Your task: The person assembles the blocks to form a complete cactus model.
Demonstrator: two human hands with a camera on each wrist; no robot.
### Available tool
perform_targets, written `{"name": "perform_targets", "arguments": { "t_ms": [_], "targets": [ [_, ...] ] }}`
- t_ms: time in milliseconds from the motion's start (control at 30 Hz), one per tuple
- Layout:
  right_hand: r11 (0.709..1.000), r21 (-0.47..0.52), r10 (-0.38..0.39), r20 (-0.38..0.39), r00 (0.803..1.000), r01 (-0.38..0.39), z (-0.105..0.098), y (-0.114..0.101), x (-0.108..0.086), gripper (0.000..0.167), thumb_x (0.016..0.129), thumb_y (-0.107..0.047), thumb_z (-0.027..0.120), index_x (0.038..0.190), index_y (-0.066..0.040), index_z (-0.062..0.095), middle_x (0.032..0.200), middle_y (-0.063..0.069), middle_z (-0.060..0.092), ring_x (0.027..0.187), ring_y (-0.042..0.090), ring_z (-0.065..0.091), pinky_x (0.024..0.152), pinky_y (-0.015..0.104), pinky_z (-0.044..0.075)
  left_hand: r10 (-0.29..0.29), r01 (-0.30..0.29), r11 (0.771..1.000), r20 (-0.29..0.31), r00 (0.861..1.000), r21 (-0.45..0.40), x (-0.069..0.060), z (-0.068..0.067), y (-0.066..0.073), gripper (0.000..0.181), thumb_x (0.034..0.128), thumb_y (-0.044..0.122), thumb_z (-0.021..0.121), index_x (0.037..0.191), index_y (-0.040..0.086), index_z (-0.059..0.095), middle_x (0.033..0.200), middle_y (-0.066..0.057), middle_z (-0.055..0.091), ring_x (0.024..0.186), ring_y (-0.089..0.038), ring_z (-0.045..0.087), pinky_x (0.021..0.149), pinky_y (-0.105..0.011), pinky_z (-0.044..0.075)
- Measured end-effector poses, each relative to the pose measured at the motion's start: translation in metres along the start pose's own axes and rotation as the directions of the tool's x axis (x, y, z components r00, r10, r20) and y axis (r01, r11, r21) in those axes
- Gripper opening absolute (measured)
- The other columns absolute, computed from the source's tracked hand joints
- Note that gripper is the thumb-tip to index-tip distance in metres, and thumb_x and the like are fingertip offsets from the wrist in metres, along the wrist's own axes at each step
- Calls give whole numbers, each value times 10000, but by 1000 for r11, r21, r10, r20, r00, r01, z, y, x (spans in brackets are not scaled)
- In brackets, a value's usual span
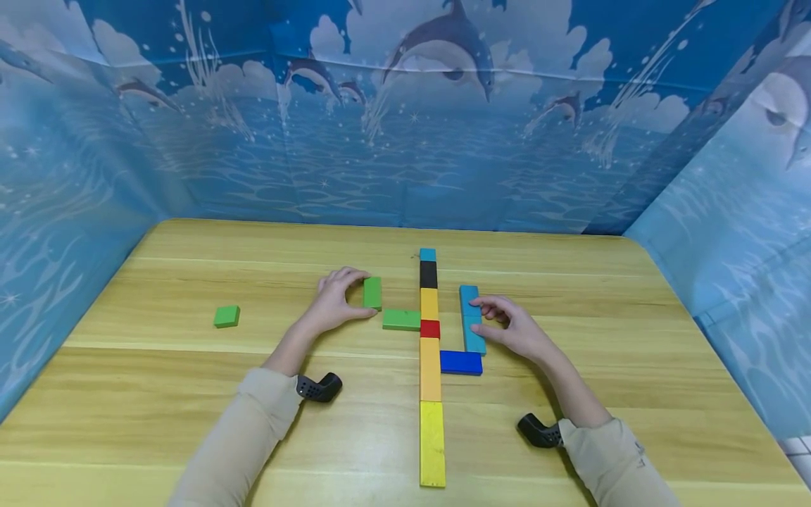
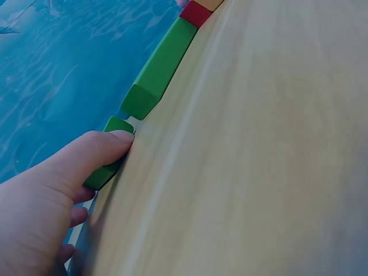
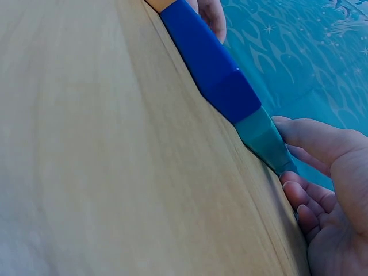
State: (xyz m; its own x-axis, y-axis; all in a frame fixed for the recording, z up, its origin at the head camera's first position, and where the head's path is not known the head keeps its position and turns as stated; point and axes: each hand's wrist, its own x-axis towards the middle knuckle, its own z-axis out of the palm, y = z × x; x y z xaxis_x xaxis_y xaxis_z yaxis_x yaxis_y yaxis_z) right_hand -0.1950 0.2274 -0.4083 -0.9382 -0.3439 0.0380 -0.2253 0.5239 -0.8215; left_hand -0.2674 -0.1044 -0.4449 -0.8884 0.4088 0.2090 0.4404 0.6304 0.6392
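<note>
My left hand (image 1: 331, 301) holds a green block (image 1: 372, 293) by its two ends, thumb at the near end and fingers at the far end. Just to the right of it lies another green block (image 1: 401, 320), set crosswise against a long column. My right hand (image 1: 512, 325) rests at two light blue blocks laid end to end. Its index finger is at the far light blue block (image 1: 469, 296), its thumb at the near light blue block (image 1: 474, 338). Below them a dark blue block (image 1: 461, 362) meets the column. In the right wrist view the dark blue block (image 3: 215, 66) partly hides the light blue ones.
Down the middle of the wooden table (image 1: 158, 408) runs the column: light blue, black (image 1: 428, 274), orange, red (image 1: 429, 329), light orange (image 1: 430, 370) and yellow (image 1: 432, 443) blocks. A single green block (image 1: 227, 316) lies far left. A dolphin-print cloth (image 1: 405, 169) surrounds the table's back and sides.
</note>
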Motion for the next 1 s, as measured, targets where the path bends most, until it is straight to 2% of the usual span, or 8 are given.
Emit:
{"name": "perform_targets", "arguments": {
  "t_ms": [400, 600, 800, 1000],
  "targets": [
    [1000, -10, 5, 2, 1000, -5, -1, 0, 0, 409, 845, -83, 643, 1215, 39, 519, 995, 187, 504, 910, 314, 436, 725, 266, 373, -10, 10, 1000, 37, 999, 20, 12, 8, 7, 671, 724, 328, 762, 1300, 114, 493, 1251, -100, 491, 1165, -288, 390, 986, -486, 191],
    [1000, -4, 2, 1, 1000, -2, -1, 0, 0, 407, 844, -79, 643, 1212, 43, 521, 998, 190, 506, 909, 312, 437, 722, 262, 372, -13, 16, 999, 80, 997, -36, 11, 3, 10, 594, 801, 297, 660, 1330, 110, 466, 1291, -111, 457, 1212, -303, 347, 1018, -496, 139],
    [1000, 2, -1, 2, 1000, 1, -2, 0, 0, 407, 844, -76, 642, 1213, 47, 521, 1007, 195, 506, 914, 320, 437, 725, 262, 372, -14, 19, 998, 79, 997, -54, 11, 3, 9, 491, 883, 278, 578, 1328, 101, 470, 1283, -116, 469, 1178, -301, 370, 1016, -488, 147],
    [1000, 0, 0, 1, 1000, 0, -2, -1, 0, 408, 846, -78, 641, 1216, 44, 520, 1003, 185, 505, 908, 311, 435, 725, 266, 373, 2, 0, 999, 66, 998, -36, 12, 6, 8, 494, 881, 309, 593, 1320, 114, 480, 1282, -104, 484, 1180, -299, 375, 1008, -486, 160]
  ]
}}
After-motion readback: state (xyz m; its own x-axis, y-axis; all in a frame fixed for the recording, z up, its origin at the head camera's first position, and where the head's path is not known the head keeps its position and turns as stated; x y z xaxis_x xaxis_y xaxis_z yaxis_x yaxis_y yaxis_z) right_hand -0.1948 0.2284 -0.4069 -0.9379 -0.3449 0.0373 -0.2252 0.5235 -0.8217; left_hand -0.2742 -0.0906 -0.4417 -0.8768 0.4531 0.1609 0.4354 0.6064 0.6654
